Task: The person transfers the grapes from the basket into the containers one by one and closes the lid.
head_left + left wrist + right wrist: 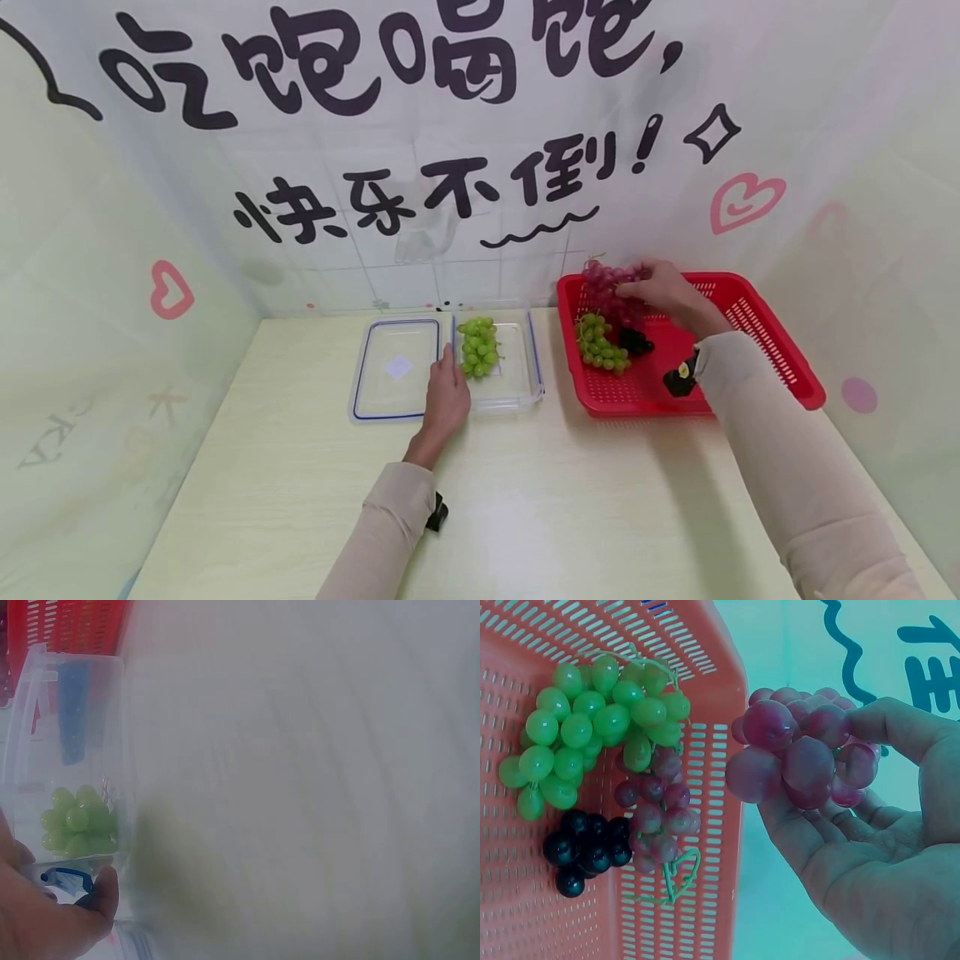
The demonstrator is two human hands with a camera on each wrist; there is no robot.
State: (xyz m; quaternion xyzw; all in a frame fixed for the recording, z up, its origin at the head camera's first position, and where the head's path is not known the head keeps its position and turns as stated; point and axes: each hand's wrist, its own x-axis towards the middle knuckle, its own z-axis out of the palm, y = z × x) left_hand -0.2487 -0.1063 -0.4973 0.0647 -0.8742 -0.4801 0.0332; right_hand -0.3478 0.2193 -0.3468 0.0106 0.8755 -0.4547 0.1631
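Note:
My right hand [870,832] pinches a bunch of red grapes [802,750] between thumb and fingers, at the red basket's [735,900] edge. Inside the basket lie green grapes [577,727], another red bunch [660,810] and black grapes [592,844]. In the head view, my left hand [447,396] is at the left side of a clear container [517,403] holding green grapes [478,346]. The left wrist view shows that hand [60,915] with its thumb and fingers curled round the container's side, near the green grapes [79,825].
A clear lid with a blue seal [397,415] lies left of the container on the pale table [300,500]. Behind the table hangs a white sheet with black writing [457,183]. The red basket [581,392] stands at the back right.

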